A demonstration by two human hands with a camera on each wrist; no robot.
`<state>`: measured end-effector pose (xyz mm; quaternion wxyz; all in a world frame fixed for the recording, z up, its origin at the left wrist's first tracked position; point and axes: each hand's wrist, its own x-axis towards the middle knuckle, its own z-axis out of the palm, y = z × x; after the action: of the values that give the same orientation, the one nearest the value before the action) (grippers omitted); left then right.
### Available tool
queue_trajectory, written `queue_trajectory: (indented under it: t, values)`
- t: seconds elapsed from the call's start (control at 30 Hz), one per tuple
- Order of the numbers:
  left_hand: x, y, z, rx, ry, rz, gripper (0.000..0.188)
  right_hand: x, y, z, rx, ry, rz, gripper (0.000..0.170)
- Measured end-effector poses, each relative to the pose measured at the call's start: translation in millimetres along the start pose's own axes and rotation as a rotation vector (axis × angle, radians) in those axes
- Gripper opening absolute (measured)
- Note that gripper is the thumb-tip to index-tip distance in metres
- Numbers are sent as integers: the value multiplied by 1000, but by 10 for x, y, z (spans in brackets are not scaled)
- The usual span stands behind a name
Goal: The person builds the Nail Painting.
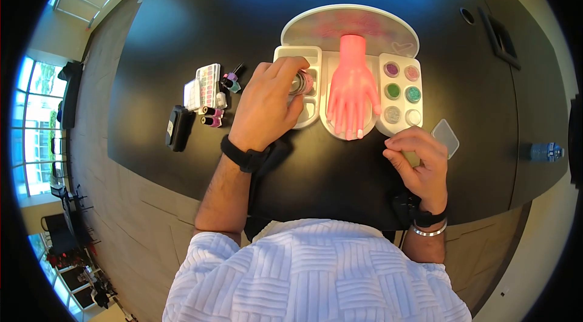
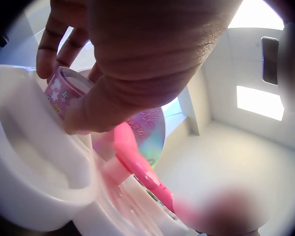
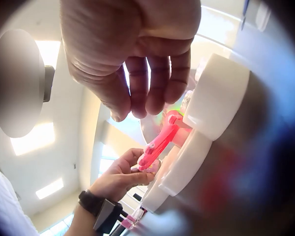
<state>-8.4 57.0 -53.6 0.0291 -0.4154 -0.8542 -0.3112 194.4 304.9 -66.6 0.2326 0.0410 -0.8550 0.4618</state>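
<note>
My left hand [image 1: 267, 100] grips a pink roll of printed tape [image 2: 62, 93] between thumb and fingers. The roll is over the left compartments of the white nail kit case [image 1: 311, 116]; part of it is hidden behind the fingers. In the middle of the case lies a pink practice hand [image 1: 352, 88], fingers toward me, with pale nails on some fingertips. Loosely curled and holding nothing, my right hand [image 1: 422, 161] hovers by the near end of the right tray. That tray holds several round pots of glitter [image 1: 393, 91] in purple, pink, green, teal and silver.
A curved lid [image 1: 303, 30] stands upright behind the case. Right of it lies a clear plastic cover [image 1: 447, 138]. At left are a nail tip box [image 1: 209, 82], several polish bottles [image 1: 211, 121] and a black case [image 1: 178, 129]. A water bottle [image 1: 546, 152] lies far right.
</note>
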Motion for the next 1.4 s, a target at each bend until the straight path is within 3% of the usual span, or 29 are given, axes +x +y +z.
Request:
queue_trajectory:
  t: [0.27,0.87,1.03,1.23,1.4]
  values:
    - [32,-2,41,46,41,84,41,-9,90,-28,41,27,19,15]
    - [-1,36,48,125,10,-2,39,-46,159,-47,94,82,34,14]
    - [-11,51,31,25,-83,-134,43,-46,149,-57,106,95,41,14]
    - [-26,-3,112,136,21,18,44,-75,186,-50,118,121,32,13]
    - [-38,4,151,101,31,-25,42,-65,155,-67,114,126,39,14]
